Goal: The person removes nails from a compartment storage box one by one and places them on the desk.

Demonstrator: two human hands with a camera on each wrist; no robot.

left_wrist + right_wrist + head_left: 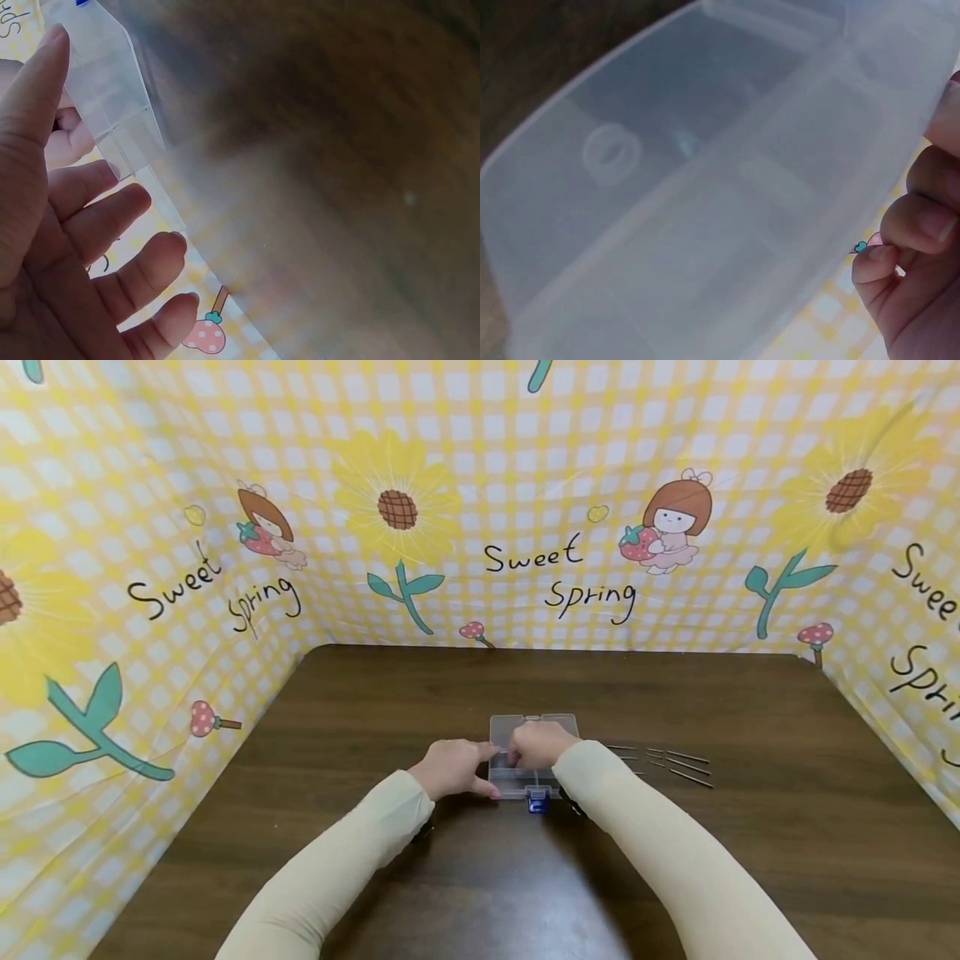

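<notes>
A clear plastic compartment box (512,783) lies on the table with its clear lid (506,727) open at the back and a blue latch (537,802) at the front. My left hand (448,767) touches the box's left side, thumb at the front corner and index finger farther back; its other fingers spread loosely in the left wrist view. Above the compartments, my right hand (542,746) reaches in with curled fingers. In the right wrist view the box wall (705,225) fills the picture beside those fingers; I cannot tell what they hold.
Several thin metal rods like drill bits (692,777) lie in rows right of the box, partly behind the right sleeve (637,810). A yellow checked cloth (525,485) with flowers hangs round the back and sides of the brown wooden table (360,693).
</notes>
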